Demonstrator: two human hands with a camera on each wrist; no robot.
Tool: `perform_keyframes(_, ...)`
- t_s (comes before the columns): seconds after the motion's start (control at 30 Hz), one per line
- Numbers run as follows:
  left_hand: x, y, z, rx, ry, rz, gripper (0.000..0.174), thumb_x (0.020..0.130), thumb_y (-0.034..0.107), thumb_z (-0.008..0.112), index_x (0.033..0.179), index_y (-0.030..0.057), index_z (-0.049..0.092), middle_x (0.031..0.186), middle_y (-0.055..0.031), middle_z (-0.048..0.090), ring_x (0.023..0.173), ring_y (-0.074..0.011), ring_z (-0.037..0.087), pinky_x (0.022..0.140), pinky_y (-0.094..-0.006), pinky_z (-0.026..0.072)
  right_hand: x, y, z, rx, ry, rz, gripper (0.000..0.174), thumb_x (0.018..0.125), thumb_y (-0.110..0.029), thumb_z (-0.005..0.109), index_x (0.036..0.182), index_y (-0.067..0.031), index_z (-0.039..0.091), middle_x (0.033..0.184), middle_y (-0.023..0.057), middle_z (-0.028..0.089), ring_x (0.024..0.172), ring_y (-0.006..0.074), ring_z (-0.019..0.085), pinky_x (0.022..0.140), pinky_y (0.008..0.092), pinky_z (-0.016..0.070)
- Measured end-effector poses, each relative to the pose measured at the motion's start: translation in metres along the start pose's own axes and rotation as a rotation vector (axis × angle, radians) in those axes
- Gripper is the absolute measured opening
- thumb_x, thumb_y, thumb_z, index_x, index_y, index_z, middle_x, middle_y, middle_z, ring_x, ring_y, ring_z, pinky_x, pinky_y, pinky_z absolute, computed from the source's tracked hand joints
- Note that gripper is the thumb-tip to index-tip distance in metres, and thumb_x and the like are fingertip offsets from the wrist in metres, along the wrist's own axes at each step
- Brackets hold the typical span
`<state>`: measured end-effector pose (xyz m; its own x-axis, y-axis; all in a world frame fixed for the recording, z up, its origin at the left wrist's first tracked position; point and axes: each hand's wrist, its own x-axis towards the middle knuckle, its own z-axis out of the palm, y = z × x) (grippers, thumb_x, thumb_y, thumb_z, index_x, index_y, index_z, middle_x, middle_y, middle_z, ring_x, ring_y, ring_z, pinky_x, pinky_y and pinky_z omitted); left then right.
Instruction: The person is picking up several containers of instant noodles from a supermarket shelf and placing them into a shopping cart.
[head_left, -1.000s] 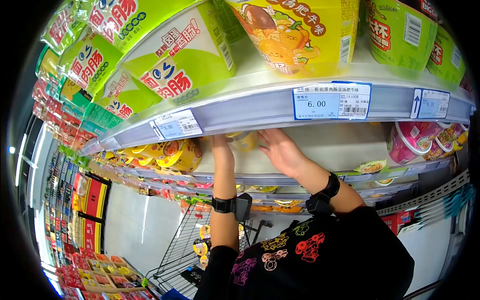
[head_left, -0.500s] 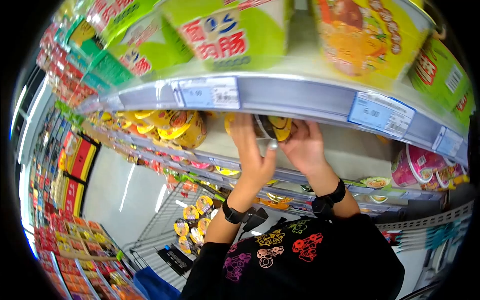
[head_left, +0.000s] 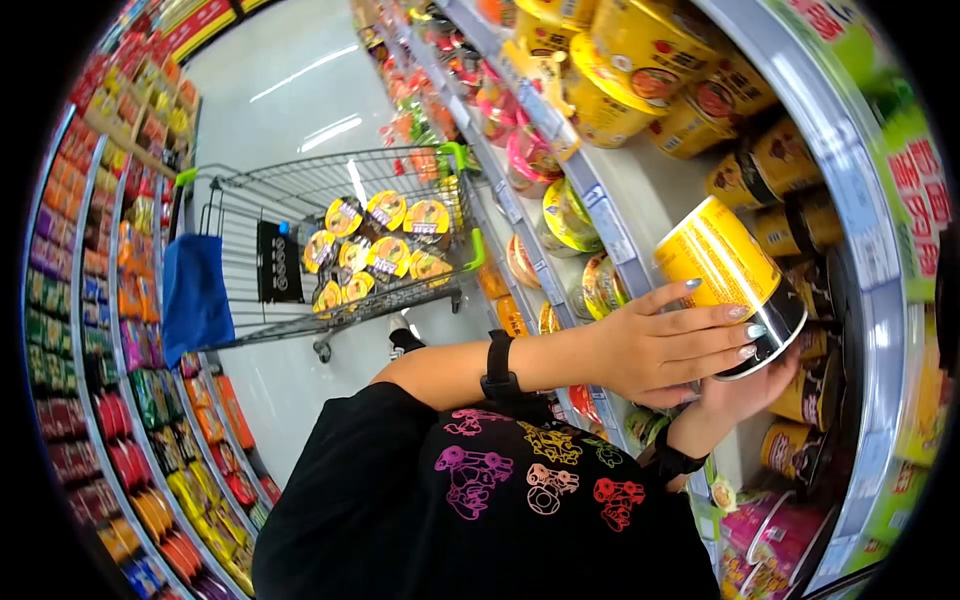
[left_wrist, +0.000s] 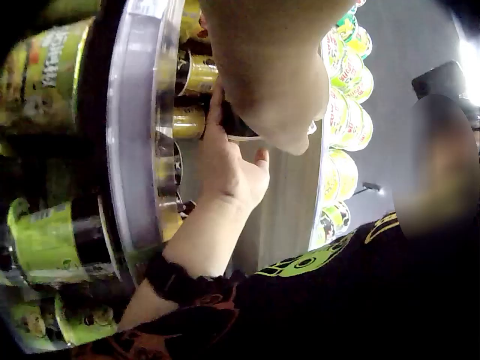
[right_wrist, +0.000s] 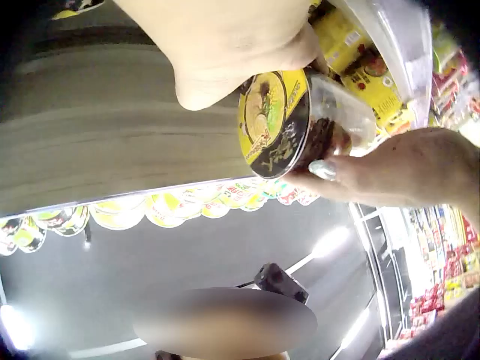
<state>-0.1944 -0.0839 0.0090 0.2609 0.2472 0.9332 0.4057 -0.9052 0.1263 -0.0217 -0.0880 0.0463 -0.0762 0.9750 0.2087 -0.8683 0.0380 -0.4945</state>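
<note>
A yellow and black noodle cup (head_left: 715, 255) is held tilted in front of the shelf in the head view. Across its side lie the fingers of my left hand (head_left: 650, 345), gripping it. At its black, white-rimmed end, my right hand (head_left: 750, 395) holds it from below, fingers partly hidden. The right wrist view shows the cup's round printed lid (right_wrist: 271, 120), with the left hand (right_wrist: 397, 171) around the side and the right hand (right_wrist: 225, 45) close above. In the left wrist view the right hand (left_wrist: 229, 169) touches the mostly hidden cup.
A wire shopping cart (head_left: 330, 165) with several lidded cups (head_left: 388, 255) stands at left on the aisle floor. Yellow tubs (head_left: 650, 60) and dark-lidded cups (head_left: 785, 450) fill the shelf behind the hands. A shelf edge with price labels (head_left: 850, 200) curves along the right. Packets line the left shelves (head_left: 130, 400).
The hands have come out from under the upper shelf edge with the cup, which now shows fully. The head view has swung left, bringing more of the cart and aisle into sight.
</note>
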Motion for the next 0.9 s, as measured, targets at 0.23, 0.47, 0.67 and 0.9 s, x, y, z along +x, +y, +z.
perform_keyframes(0.23, -0.035, -0.030, -0.045, -0.120, -0.020, -0.206, 0.059, 0.076, 0.038, 0.055, 0.126, 0.0082, 0.047, 0.133, -0.0110, 0.044, 0.127, -0.0294, 0.037, 0.107, -0.0507, 0.0117, 0.018, 0.079, 0.022, -0.163, -0.011, -0.060, 0.068, 0.086, -0.035, 0.042, 0.139, 0.0011, 0.018, 0.138, 0.0219, 0.030, 0.126, 0.0339, 0.033, 0.106, 0.0438, 0.0242)
perform_keyframes(0.47, -0.087, -0.070, -0.115, 0.042, -0.012, -0.401, 0.060, 0.081, 0.037, 0.050, 0.129, 0.0024, 0.042, 0.134, -0.0165, 0.041, 0.129, -0.0370, 0.031, 0.106, -0.0526, 0.0147, 0.055, 0.184, 0.036, -0.317, -0.106, 0.087, 0.074, 0.082, -0.037, 0.049, 0.139, -0.0012, 0.017, 0.137, 0.0209, 0.030, 0.128, 0.0338, 0.030, 0.105, 0.0461, 0.0260)
perform_keyframes(0.67, -0.149, -0.113, -0.190, 0.037, 0.112, -0.765, 0.057, 0.082, 0.022, 0.047, 0.134, 0.0012, 0.033, 0.137, -0.0196, 0.035, 0.132, -0.0361, 0.026, 0.106, -0.0445, 0.0205, 0.080, 0.312, 0.040, -0.479, 0.029, 0.257, 0.046, 0.089, -0.019, 0.043, 0.130, -0.0004, 0.033, 0.129, 0.0136, 0.043, 0.118, 0.0237, 0.044, 0.101, 0.0375, 0.0358)
perform_keyframes(0.9, -0.330, -0.150, -0.230, -0.019, 0.581, -1.692, 0.044, 0.086, 0.027, 0.051, 0.121, 0.0019, 0.046, 0.103, -0.0208, 0.059, 0.087, -0.0317, 0.059, 0.078, -0.0349, 0.0448, 0.046, 0.523, -0.048, -0.504, 0.230, 0.859, 0.028, 0.091, -0.019, 0.040, 0.108, 0.0011, 0.050, 0.104, 0.0125, 0.059, 0.096, 0.0236, 0.059, 0.085, 0.0370, 0.0485)
